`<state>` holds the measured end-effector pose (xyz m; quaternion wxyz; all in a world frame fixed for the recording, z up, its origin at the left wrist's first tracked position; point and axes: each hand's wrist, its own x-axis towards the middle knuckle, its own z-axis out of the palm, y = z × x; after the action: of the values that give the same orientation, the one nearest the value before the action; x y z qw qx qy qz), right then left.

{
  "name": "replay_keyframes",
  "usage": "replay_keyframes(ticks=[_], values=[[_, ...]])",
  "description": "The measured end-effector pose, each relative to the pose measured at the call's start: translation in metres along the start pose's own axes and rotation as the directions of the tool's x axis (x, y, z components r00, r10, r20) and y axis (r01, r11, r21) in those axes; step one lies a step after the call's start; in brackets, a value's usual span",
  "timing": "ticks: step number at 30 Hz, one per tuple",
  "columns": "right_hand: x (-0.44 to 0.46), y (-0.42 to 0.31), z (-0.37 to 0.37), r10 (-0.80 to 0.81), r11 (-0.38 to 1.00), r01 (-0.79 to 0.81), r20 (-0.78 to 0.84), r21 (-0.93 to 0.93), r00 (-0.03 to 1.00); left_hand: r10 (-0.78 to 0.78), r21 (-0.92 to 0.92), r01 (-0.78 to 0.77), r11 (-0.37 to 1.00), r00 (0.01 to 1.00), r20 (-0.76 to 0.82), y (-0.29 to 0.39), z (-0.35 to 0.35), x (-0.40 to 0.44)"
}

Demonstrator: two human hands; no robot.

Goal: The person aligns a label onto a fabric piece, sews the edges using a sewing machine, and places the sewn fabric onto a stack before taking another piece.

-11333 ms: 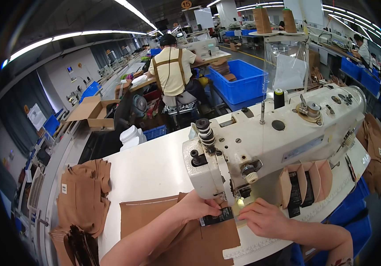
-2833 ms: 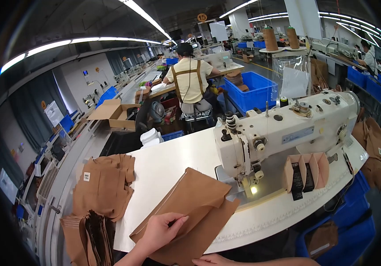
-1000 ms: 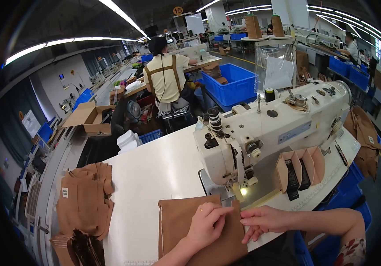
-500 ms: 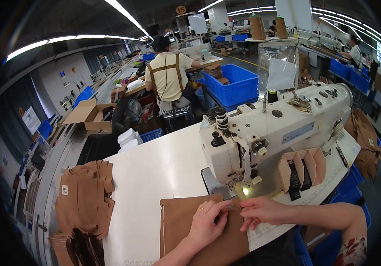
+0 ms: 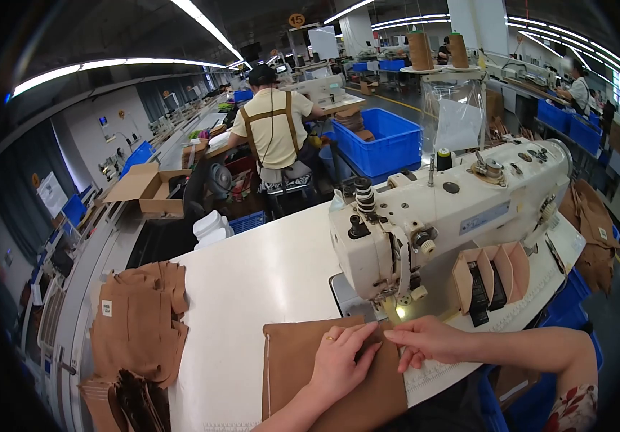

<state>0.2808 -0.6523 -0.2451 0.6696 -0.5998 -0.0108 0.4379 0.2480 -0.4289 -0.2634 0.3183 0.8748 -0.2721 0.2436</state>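
A brown fabric panel (image 5: 292,374) lies on the white table at its front edge, its upper right corner close to the sewing machine's (image 5: 461,209) needle area. My left hand (image 5: 340,363), a ring on one finger, rests on the panel with fingers bent and pinching near its right edge. Just right of it, the fingers of my right hand (image 5: 429,342) are closed in a pinch at that same edge; whatever lies between the fingertips is too small to make out. The machine's small lamp shines just above both hands.
Stacked brown fabric pieces (image 5: 140,317) lie at the table's left. A pink divided holder (image 5: 493,281) with black strips stands against the machine. Beyond the table are a blue crate (image 5: 382,140), a seated co-worker (image 5: 274,129) and a cardboard box (image 5: 148,191).
Both hands stay at the panel's right edge. My right hand has shifted slightly left, its fingertips now closer to my left hand's. The panel looks nearly unmoved.
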Motion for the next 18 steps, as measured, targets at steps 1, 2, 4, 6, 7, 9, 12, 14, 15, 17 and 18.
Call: replay_keyframes(ticks=[1, 2, 4, 6, 7, 9, 12, 14, 15, 17, 18], values=[[0.002, -0.001, 0.001, -0.006, 0.995, 0.004, -0.016, -0.096, 1.000, 0.005, 0.008, -0.005, 1.000, 1.000, 0.003, 0.000, 0.000, 0.000], [0.005, 0.001, 0.001, -0.031, 0.995, 0.029, -0.023, -0.094, 0.999, -0.019, -0.023, 0.020, 1.000, 0.999, 0.035, -0.001, 0.000, -0.001], [0.008, 0.003, 0.003, -0.085, 0.992, 0.082, -0.037, -0.094, 0.996, -0.061, -0.080, 0.069, 0.994, 0.994, 0.095, -0.002, -0.002, 0.000], [0.004, -0.001, 0.007, -0.109, 0.977, 0.095, -0.063, -0.188, 0.992, -0.181, -0.194, 0.232, 0.953, 0.951, 0.249, 0.001, -0.013, 0.007], [0.003, -0.002, 0.008, -0.120, 0.967, 0.099, -0.074, -0.235, 0.990, -0.231, -0.241, 0.318, 0.917, 0.916, 0.328, 0.002, -0.019, 0.012], [0.004, 0.004, 0.007, -0.188, 0.968, 0.167, -0.096, -0.188, 0.978, -0.254, -0.316, 0.435, 0.843, 0.840, 0.479, -0.005, -0.024, 0.022], [0.006, 0.007, 0.004, -0.212, 0.968, 0.191, -0.124, -0.162, 0.969, -0.247, -0.381, 0.521, 0.763, 0.781, 0.574, -0.014, -0.021, 0.026], [0.007, 0.006, 0.001, -0.182, 0.979, 0.168, -0.115, -0.119, 0.977, -0.248, -0.398, 0.545, 0.738, 0.768, 0.591, -0.014, -0.022, 0.029], [0.007, 0.004, -0.001, -0.155, 0.986, 0.148, -0.098, -0.075, 0.983, -0.253, -0.397, 0.556, 0.730, 0.760, 0.598, -0.011, -0.025, 0.031], [0.007, 0.002, -0.003, -0.147, 0.989, 0.144, -0.083, -0.043, 0.986, -0.267, -0.401, 0.572, 0.716, 0.754, 0.600, -0.008, -0.025, 0.032], [0.008, 0.001, -0.004, -0.166, 0.985, 0.162, -0.086, -0.055, 0.982, -0.276, -0.406, 0.576, 0.709, 0.757, 0.593, -0.008, -0.024, 0.031]])
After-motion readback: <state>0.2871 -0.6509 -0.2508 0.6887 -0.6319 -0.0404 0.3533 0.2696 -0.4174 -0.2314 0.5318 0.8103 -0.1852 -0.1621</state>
